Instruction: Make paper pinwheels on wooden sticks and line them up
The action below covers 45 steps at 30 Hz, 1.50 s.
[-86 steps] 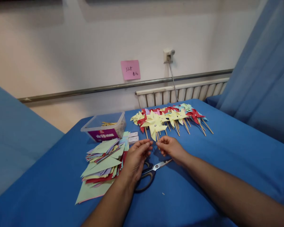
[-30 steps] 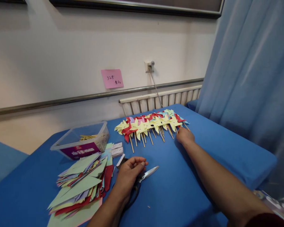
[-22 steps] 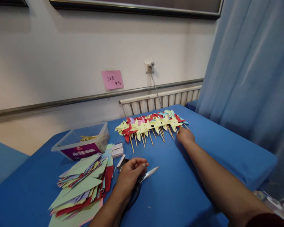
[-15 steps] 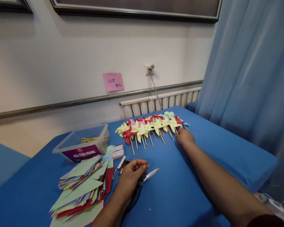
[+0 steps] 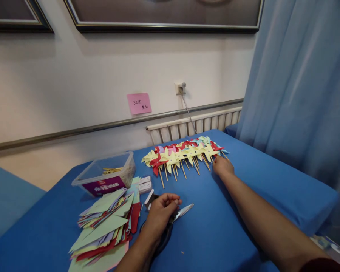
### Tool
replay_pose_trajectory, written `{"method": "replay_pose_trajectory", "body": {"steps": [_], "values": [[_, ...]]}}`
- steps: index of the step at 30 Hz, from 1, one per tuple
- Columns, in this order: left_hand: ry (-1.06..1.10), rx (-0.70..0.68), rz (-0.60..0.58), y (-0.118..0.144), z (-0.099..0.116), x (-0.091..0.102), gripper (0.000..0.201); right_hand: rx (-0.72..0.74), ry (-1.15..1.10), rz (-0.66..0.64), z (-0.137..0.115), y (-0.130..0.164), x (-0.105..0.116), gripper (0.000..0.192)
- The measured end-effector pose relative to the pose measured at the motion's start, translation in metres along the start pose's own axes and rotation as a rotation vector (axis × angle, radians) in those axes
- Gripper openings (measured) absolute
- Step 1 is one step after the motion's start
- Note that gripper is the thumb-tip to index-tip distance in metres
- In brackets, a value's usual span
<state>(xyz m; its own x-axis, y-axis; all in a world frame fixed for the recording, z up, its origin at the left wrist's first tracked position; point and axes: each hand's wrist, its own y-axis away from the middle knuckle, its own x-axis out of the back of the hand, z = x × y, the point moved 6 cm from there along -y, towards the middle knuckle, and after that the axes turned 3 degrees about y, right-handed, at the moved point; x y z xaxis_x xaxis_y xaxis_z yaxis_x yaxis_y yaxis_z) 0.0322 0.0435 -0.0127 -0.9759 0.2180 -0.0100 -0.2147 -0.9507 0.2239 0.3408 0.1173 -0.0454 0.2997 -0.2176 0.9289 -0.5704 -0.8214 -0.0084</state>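
Observation:
A row of paper pinwheels [image 5: 184, 153] on wooden sticks, yellow, red and pale blue, lies at the far side of the blue table [image 5: 215, 234]. My right hand [image 5: 222, 167] reaches to the right end of that row, its fingertips against the sticks and hidden from me. Nearer to me, my left hand [image 5: 161, 212] rests with curled fingers over the black handles of a pair of scissors [image 5: 184, 210]; nothing shows in its grasp. A small white box [image 5: 149, 196] lies just beyond its knuckles.
A loose stack of cut coloured paper [image 5: 107, 226] sits at the front left. Behind it stand a clear plastic tub [image 5: 104, 176] with sticks and two small white boxes [image 5: 145, 185]. A radiator [image 5: 192, 124] and wall lie behind, a blue curtain [image 5: 300, 94] on the right.
Earlier both hands held a pinwheel in front of the row. My right hand has since gone to the row's right end and stayed; my left has settled over the scissors. The view tilted upward.

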Motion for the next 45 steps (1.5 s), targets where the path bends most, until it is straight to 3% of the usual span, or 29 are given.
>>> {"method": "replay_pose_trajectory", "body": {"steps": [8, 13, 17, 19, 22, 27, 31, 34, 39, 45], "values": [[-0.102, -0.078, -0.015, -0.004, -0.004, 0.002, 0.029, 0.079, -0.059, 0.136, -0.015, 0.020, 0.030, 0.023], [-0.199, -0.163, -0.019, -0.008, -0.004, 0.003, 0.026, 0.423, -0.343, 0.293, -0.062, 0.082, 0.039, 0.018], [-0.251, -0.297, 0.080, -0.006, 0.012, 0.012, 0.019, 0.651, -0.639, 0.131, -0.122, 0.145, 0.012, 0.014], [-0.270, -0.352, 0.137, -0.004, 0.019, 0.018, 0.016, 0.581, -0.828, 0.016, -0.144, 0.161, -0.007, 0.010], [-0.290, -0.405, 0.224, -0.001, 0.024, 0.028, 0.013, 0.497, -1.036, -0.039, -0.160, 0.168, -0.023, 0.011], [-0.389, -0.391, 0.182, 0.002, 0.017, 0.023, 0.018, 0.660, -1.100, -0.155, -0.157, 0.157, -0.032, 0.021], [-0.454, -0.390, 0.131, 0.007, 0.014, 0.015, 0.017, 0.450, -1.214, -0.351, -0.144, 0.135, -0.052, 0.028], [-0.475, -0.384, 0.145, 0.010, 0.015, 0.015, 0.018, 0.377, -1.248, -0.417, -0.144, 0.131, -0.061, 0.028], [-0.539, -0.350, 0.142, 0.010, 0.013, 0.014, 0.018, 0.435, -1.231, -0.436, -0.148, 0.143, -0.066, 0.025], [-0.495, -0.356, 0.119, 0.011, 0.016, 0.015, 0.022, 0.494, -1.235, -0.587, -0.148, 0.159, -0.076, 0.028]]}}
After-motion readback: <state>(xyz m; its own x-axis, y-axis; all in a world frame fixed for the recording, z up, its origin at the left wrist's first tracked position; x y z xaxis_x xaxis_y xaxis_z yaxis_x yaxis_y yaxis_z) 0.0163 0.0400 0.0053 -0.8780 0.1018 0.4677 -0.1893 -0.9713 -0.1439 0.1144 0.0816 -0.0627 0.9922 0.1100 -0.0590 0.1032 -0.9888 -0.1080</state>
